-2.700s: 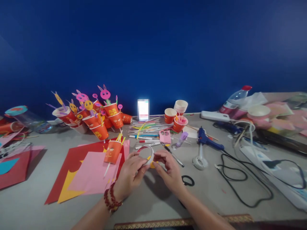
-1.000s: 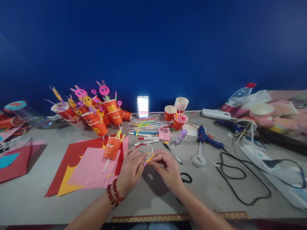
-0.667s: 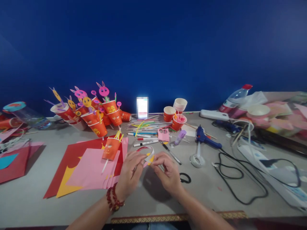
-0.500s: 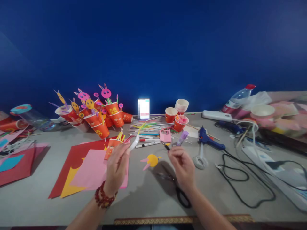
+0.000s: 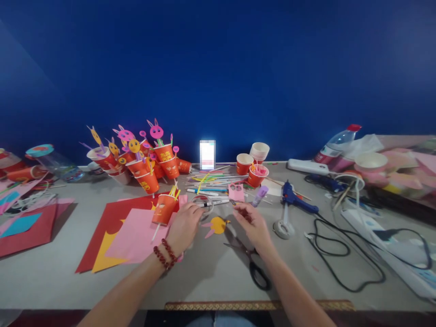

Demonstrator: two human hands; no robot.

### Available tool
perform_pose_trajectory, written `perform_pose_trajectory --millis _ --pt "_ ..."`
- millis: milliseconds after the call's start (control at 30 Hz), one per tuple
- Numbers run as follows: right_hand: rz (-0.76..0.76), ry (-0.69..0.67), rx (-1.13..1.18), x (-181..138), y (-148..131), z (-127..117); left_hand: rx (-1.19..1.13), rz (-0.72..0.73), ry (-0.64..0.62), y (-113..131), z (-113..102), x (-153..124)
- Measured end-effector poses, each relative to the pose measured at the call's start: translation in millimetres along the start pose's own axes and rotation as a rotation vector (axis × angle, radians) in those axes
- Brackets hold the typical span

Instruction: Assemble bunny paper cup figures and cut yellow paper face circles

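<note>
My left hand (image 5: 185, 227), with a red bead bracelet on the wrist, grips a roll of tape (image 5: 210, 210) by its edge, the ring tilted toward the middle. Across from it, my right hand (image 5: 251, 223) has thumb and fingertips drawn together; what is between them, if anything, is too small to make out. Between the hands lies a yellow paper rabbit head (image 5: 218, 225) with pink ears. Black-handled scissors (image 5: 254, 263) rest partly open below my right hand. Left of my left hand, a red paper cup (image 5: 165, 209) holds yellow strips, with a white stick under it.
Decorated red cups (image 5: 146, 175) with paper animals stand at the back left. Coloured paper sheets (image 5: 131, 236) lie left. Pens and sticks (image 5: 211, 186) spread before a lit phone (image 5: 207, 155). A blue glue gun (image 5: 298, 200), another tape roll (image 5: 283, 228) and cables (image 5: 337, 268) occupy the right.
My left hand has lowered and moved right, bringing the tape roll nearer the pens and my right hand. My right hand's fingers have loosened slightly. The view has shifted a little.
</note>
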State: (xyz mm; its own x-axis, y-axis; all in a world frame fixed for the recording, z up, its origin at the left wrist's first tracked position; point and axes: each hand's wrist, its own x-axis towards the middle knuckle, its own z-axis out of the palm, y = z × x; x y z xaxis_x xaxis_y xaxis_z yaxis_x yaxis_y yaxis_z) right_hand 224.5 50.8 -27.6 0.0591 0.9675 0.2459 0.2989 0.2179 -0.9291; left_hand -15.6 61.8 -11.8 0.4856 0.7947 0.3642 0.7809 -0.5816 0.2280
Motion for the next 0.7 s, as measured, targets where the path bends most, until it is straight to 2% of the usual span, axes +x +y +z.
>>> perform_pose_trajectory --millis 133,267,400,533,700 --pt "0.026 -0.086 -0.042 -1.3 4.3 3.1 0.060 -0.076 0.048 9.0 -0.6 2.4" --pt "0.020 -0.132 -0.075 -3.1 7.4 4.1 -0.021 0.017 -0.045 33.3 11.6 -1.2" --pt "0.023 -0.154 -0.072 -4.8 7.1 4.4 0.002 0.000 -0.110 46.5 29.0 -0.2" --pt "0.025 -0.155 -0.061 -4.8 4.7 3.6 -0.025 0.055 -0.152 40.3 27.4 2.0" --pt "-0.047 -0.070 -0.060 -1.1 2.3 -0.4 -0.192 0.321 -0.306 16.9 4.3 -4.6"
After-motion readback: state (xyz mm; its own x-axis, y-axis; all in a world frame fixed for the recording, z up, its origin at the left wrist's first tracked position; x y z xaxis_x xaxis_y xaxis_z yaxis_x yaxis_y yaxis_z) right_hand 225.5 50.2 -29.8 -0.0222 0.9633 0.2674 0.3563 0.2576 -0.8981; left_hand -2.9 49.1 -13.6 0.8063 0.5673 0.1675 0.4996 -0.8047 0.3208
